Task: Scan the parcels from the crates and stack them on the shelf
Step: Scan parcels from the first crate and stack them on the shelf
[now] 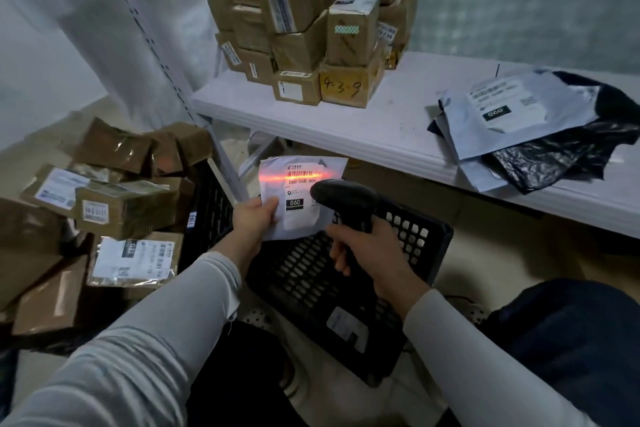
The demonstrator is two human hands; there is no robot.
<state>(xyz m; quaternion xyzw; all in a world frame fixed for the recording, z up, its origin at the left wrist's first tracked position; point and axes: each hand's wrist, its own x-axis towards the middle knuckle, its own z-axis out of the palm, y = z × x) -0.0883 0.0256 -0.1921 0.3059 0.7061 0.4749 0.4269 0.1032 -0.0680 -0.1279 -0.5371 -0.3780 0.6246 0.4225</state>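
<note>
Now scanning | left grip (254,220) pinches parcel (300,215) edge | right grip (367,251) wraps scanner (341,196) | aim beam (294,179) level across barcode (305,173), parcel flat

Matt cardboard boxes (304,14); perforated plastic crate (311,274); glossy mailers (540,128).

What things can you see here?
White flat parcel with barcode label: one, white, over the crate, red scan light on it
Black handheld scanner: one, black, aimed at that label
Black slotted plastic crate: one, black, under the hands
Stacked brown cardboard boxes: many, brown, shelf's left end
Heaped brown cardboard boxes: many, brown, low left
Plastic mailer bags: several, grey and black, shelf's right
White shelf board: one, white, behind the crate
Left hand: holds the parcel
Right hand: grips the scanner
</note>
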